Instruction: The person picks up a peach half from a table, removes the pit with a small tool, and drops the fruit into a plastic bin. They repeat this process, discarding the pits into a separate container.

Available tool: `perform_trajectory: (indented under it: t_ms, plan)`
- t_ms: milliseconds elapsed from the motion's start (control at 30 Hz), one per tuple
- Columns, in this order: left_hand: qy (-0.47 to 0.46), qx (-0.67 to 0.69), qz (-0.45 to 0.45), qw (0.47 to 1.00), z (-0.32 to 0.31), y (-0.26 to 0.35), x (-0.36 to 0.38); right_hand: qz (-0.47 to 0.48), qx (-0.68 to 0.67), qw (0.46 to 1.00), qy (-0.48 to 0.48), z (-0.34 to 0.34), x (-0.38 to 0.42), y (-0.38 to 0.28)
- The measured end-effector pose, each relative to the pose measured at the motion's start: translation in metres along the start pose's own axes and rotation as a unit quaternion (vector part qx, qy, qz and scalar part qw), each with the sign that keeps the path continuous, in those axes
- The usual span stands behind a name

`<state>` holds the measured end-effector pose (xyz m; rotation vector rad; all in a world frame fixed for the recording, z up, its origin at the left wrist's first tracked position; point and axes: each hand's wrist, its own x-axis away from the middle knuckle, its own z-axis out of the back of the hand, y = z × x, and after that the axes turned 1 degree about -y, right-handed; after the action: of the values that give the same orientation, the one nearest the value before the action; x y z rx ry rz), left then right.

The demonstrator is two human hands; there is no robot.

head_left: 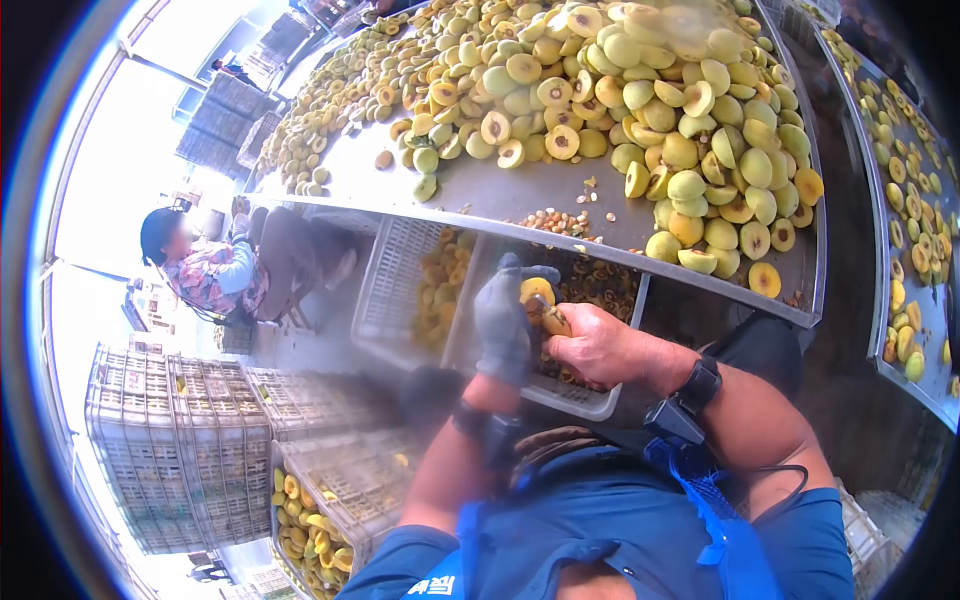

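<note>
From here, the left crate [392, 270] holds yellow pieces [440, 275], so some look done. The gloved left hand [505, 320], part curled, grips a cut fruit [537, 290] over the right crate [575, 402]; the right hand [590, 345] is closed round a brown thing [555, 321] against it. Far more halves [562, 142], many dark-centred, seem left on the surface [540, 190]. Fingers hide what the brown thing is, and blur hides how full the left crate is

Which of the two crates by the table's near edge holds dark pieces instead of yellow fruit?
The right crate, below the right hand: dark brown pieces lie in it, while the left crate holds yellow fruit.
</note>
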<state>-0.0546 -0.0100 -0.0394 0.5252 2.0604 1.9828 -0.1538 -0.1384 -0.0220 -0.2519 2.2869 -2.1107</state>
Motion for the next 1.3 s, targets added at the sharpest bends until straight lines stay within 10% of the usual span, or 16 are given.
perform_trajectory:
  t_ms: [133, 333, 433, 500, 567, 700, 900, 1100, 1300]
  plan:
    - [-0.022, 0.012, -0.008, 1.0, 0.003, 0.001, 0.0, 0.176, 0.053, 0.98, 0.076, -0.017, -0.011, 0.028]
    - [-0.041, 0.041, -0.011, 0.998, 0.0, 0.015, 0.004, -0.048, -0.161, 0.981, -0.097, -0.001, 0.005, 0.005]
    - [-0.071, -0.075, -0.123, 0.987, 0.0, 0.02, 0.009, -0.176, -0.392, 0.888, -0.162, 0.004, 0.003, 0.016]
    - [-0.098, -0.133, -0.184, 0.969, 0.002, 0.018, 0.008, 0.126, -0.085, 0.988, 0.013, -0.026, -0.009, 0.05]
    - [-0.123, -0.087, -0.158, 0.976, 0.004, 0.006, 0.006, 0.174, 0.026, 0.984, 0.026, -0.028, -0.01, 0.049]
    - [-0.083, -0.131, -0.196, 0.968, 0.001, 0.003, 0.007, 0.006, -0.112, 0.986, -0.126, -0.003, 0.005, 0.02]
    - [-0.066, -0.027, -0.102, 0.992, -0.001, 0.007, 0.01, 0.139, -0.012, 0.99, 0.024, -0.024, -0.003, 0.028]
    - [-0.014, -0.014, -0.069, 0.997, -0.005, 0.014, 0.017, -0.035, -0.041, 0.999, -0.003, -0.011, 0.015, -0.016]
    - [-0.03, 0.017, -0.013, 0.999, -0.008, 0.021, 0.021, -0.015, -0.05, 0.998, -0.028, -0.009, 0.014, -0.002]
